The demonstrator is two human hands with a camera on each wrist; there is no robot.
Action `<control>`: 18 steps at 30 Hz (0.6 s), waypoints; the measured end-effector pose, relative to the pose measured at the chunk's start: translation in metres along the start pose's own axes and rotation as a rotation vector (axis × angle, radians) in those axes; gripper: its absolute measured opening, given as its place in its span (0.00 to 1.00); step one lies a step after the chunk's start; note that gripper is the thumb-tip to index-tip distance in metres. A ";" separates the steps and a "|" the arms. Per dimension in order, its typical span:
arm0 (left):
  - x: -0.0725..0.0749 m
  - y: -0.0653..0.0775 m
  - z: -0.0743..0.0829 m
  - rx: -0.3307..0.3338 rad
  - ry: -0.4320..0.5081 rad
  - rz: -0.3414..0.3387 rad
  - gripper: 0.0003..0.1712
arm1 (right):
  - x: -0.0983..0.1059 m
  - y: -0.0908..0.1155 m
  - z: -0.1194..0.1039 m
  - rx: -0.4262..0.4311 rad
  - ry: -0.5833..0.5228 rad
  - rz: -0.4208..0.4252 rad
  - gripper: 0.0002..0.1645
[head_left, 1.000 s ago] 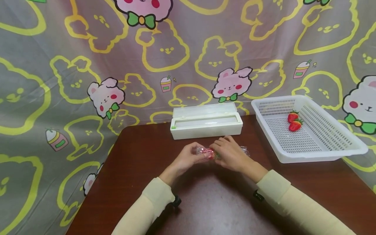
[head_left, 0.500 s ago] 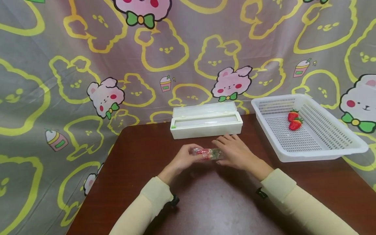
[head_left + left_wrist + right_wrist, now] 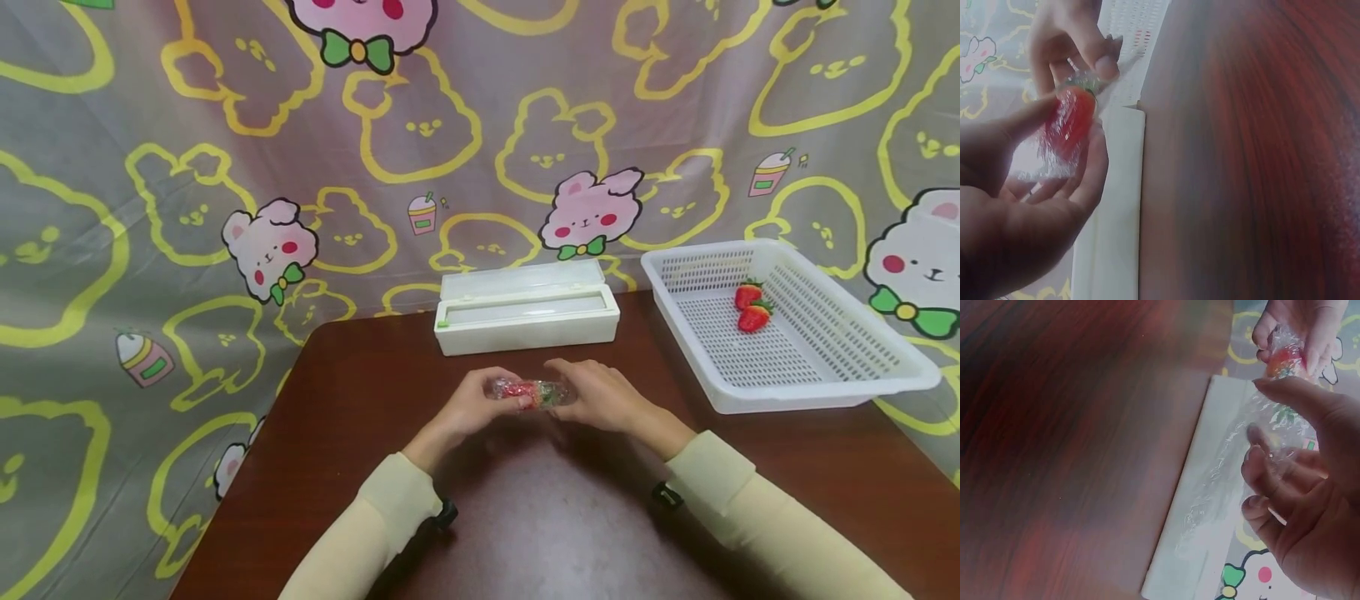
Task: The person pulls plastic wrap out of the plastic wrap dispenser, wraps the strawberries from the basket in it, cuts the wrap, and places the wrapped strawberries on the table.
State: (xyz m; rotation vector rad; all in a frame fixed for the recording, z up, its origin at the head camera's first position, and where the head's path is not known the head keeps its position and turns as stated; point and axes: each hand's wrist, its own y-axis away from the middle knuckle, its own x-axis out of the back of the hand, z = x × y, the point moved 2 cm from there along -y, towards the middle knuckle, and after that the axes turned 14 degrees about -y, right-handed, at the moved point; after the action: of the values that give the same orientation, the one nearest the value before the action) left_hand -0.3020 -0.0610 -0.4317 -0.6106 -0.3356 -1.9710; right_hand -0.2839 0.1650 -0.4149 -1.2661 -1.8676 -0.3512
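Note:
A strawberry point(image 3: 517, 389) wrapped in clear plastic film lies across the fingers of my left hand point(image 3: 468, 407), the thumb pressed over it. Its red tip points left and its green leaves face my right hand point(image 3: 603, 398). In the left wrist view, film clings shiny around the strawberry point(image 3: 1072, 122). The right wrist view has a loose tail of plastic film point(image 3: 1213, 475) running past my right hand point(image 3: 1316, 512). There the thumb and bent fingers stand apart, with the index fingertip behind the film, touching it beside the leaves.
Behind the hands stands a long white film dispenser box point(image 3: 528, 333), lid up. A white slotted basket point(image 3: 795, 396) at the right holds two bare strawberries point(image 3: 752, 307). All rest on a brown wooden table point(image 3: 360, 375) before a cartoon-print curtain point(image 3: 480, 100).
My right hand has drawn off to the right from over the strawberry, uncovering its leafy end, and its fingers have lowered. The left hand keeps its hold, shifted slightly left.

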 end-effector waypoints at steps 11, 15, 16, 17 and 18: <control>0.002 0.001 -0.001 0.001 0.132 -0.104 0.18 | -0.001 0.004 -0.002 0.128 -0.207 -0.065 0.49; 0.001 0.002 -0.001 0.008 0.119 -0.122 0.19 | -0.002 0.006 -0.003 0.143 -0.209 -0.041 0.57; 0.001 0.002 0.000 0.007 0.118 -0.124 0.19 | -0.003 0.006 -0.004 0.143 -0.218 -0.033 0.58; 0.001 0.002 0.000 0.003 0.118 -0.125 0.19 | -0.003 0.006 -0.004 0.136 -0.229 -0.028 0.60; 0.001 0.002 0.000 -0.002 0.120 -0.127 0.19 | -0.003 0.006 -0.004 0.126 -0.239 -0.025 0.60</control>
State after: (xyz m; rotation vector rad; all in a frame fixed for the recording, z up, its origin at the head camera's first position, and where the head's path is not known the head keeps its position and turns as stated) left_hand -0.3006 -0.0622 -0.4310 -0.4798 -0.3052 -2.1196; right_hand -0.2758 0.1632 -0.4159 -1.2435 -2.0726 -0.0963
